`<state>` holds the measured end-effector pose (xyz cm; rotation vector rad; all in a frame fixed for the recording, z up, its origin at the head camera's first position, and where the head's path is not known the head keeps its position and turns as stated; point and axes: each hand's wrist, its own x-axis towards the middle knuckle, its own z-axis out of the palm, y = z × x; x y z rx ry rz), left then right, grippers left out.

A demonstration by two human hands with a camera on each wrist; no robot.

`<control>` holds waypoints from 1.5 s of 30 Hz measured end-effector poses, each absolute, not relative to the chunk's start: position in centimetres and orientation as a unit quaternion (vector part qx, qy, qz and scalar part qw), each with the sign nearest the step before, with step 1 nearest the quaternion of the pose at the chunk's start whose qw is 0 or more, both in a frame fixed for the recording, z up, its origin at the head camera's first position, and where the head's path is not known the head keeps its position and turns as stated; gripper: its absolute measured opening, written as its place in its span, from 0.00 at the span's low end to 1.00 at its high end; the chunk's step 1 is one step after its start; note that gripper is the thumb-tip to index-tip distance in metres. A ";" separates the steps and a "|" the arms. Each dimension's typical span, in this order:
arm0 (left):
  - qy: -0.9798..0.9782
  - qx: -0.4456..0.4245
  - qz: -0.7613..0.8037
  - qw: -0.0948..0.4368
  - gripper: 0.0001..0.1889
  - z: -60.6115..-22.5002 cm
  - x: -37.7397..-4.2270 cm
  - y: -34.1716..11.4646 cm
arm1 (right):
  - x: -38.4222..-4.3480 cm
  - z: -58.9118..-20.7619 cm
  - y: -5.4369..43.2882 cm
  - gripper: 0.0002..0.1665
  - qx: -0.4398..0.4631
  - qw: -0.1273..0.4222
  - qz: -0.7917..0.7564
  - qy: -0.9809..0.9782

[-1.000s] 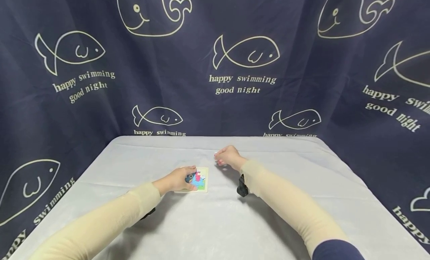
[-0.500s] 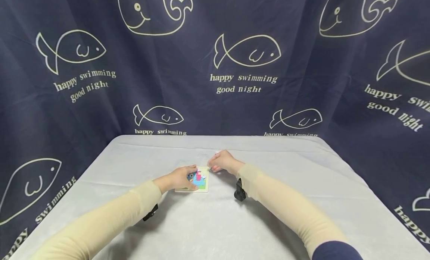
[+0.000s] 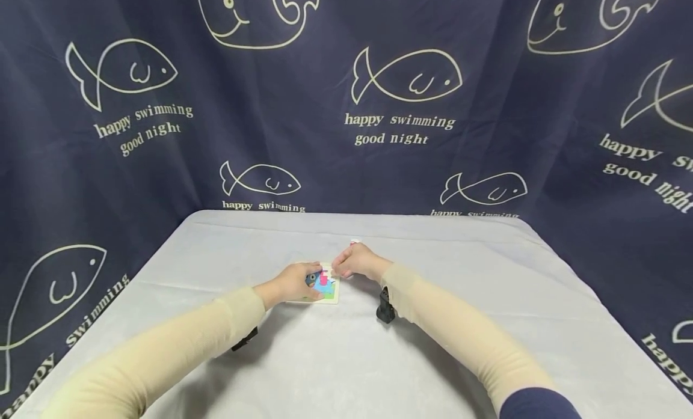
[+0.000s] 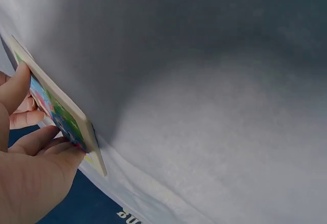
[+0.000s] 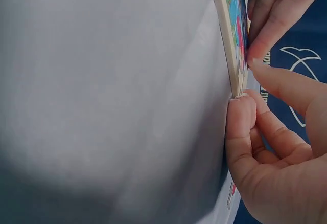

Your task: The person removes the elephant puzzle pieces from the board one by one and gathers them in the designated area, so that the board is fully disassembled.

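A small picture puzzle board with a pale rim and a bright blue, pink and green picture lies near the middle of the table. My left hand grips it from the left, thumb and fingers spread over the picture and edges, hiding its left part. At the board's far right corner my right hand has thumb and curled fingers close together. A small pale sliver, seemingly a puzzle piece, shows between those fingertips in the right wrist view; most of it is hidden. Just behind the right hand lies a white and pink piece.
A pale grey cloth covers the table. Behind and at both sides hangs a dark blue curtain with white fish and whale outlines and lettering. Each wrist carries a small black camera.
My right hand has moved left and nearer, from beside the white and pink piece to the board's corner. My left hand stays on the board. The head view has tilted slightly down.
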<state>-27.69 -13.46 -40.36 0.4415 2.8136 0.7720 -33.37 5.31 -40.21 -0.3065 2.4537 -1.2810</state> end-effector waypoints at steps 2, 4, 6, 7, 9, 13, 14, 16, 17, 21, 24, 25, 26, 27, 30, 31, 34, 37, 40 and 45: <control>0.950 0.156 0.252 0.094 0.40 -40.5 -27.7 -13.4 | -33.2 -40.2 5.5 0.12 -0.110 0.180 -0.438 0.874; 0.951 0.161 0.245 0.094 0.40 -40.6 -27.7 -13.3 | -33.0 -40.1 5.5 0.13 -0.116 0.180 -0.421 0.881; 0.952 0.166 0.240 0.092 0.40 -40.7 -27.7 -13.3 | -32.8 -39.9 5.5 0.14 -0.127 0.177 -0.406 0.888; 0.952 0.169 0.239 0.090 0.40 -40.7 -27.7 -13.3 | -32.7 -39.9 5.5 0.14 -0.133 0.175 -0.397 0.891; 0.952 0.170 0.239 0.089 0.40 -40.8 -27.7 -13.3 | -32.5 -39.8 5.5 0.13 -0.145 0.169 -0.382 0.897; 0.952 0.170 0.240 0.091 0.40 -40.7 -27.7 -13.4 | -32.3 -39.8 5.3 0.10 -0.157 0.158 -0.369 0.902; 0.951 0.170 0.240 0.091 0.39 -40.7 -27.6 -13.5 | -32.3 -39.9 5.3 0.10 -0.158 0.157 -0.370 0.902; 0.952 0.170 0.240 0.090 0.39 -40.6 -27.6 -13.5 | -32.2 -39.9 5.2 0.08 -0.157 0.155 -0.372 0.901; 0.952 0.170 0.240 0.089 0.39 -40.6 -27.6 -13.6 | -32.2 -39.9 5.2 0.08 -0.155 0.156 -0.375 0.901; 0.952 0.169 0.239 0.089 0.40 -40.6 -27.6 -13.6 | -32.2 -39.9 5.1 0.08 -0.151 0.158 -0.382 0.898; 0.952 0.169 0.238 0.090 0.40 -40.6 -27.6 -13.6 | -32.1 -39.9 5.1 0.08 -0.149 0.158 -0.385 0.897; 0.952 0.171 0.237 0.089 0.39 -40.6 -27.5 -13.6 | -32.1 -39.9 5.1 0.08 -0.149 0.157 -0.385 0.897; 0.952 0.173 0.236 0.087 0.39 -40.6 -27.5 -13.6 | -32.0 -39.9 5.1 0.08 -0.148 0.156 -0.384 0.898; 0.952 0.174 0.236 0.086 0.39 -40.5 -27.5 -13.6 | -32.0 -39.9 5.1 0.08 -0.147 0.154 -0.385 0.898; 0.952 0.178 0.234 0.085 0.39 -40.5 -27.5 -13.6 | -31.8 -39.9 5.0 0.09 -0.145 0.147 -0.382 0.900; 0.952 0.180 0.233 0.085 0.39 -40.5 -27.5 -13.7 | -31.8 -39.9 5.0 0.09 -0.144 0.146 -0.381 0.901; 0.952 0.184 0.230 0.085 0.39 -40.5 -27.5 -13.7 | -31.6 -39.8 4.9 0.10 -0.139 0.146 -0.379 0.903; 0.952 0.185 0.231 0.084 0.39 -40.5 -27.5 -13.7 | -31.5 -39.6 4.7 0.09 -0.135 0.146 -0.382 0.903; 0.951 0.180 0.238 0.086 0.39 -40.4 -27.5 -13.7 | -31.4 -39.4 4.7 0.07 -0.129 0.143 -0.394 0.899; 0.951 0.180 0.237 0.086 0.39 -40.3 -27.5 -13.6 | -31.4 -39.4 4.8 0.04 -0.102 0.159 -0.448 0.874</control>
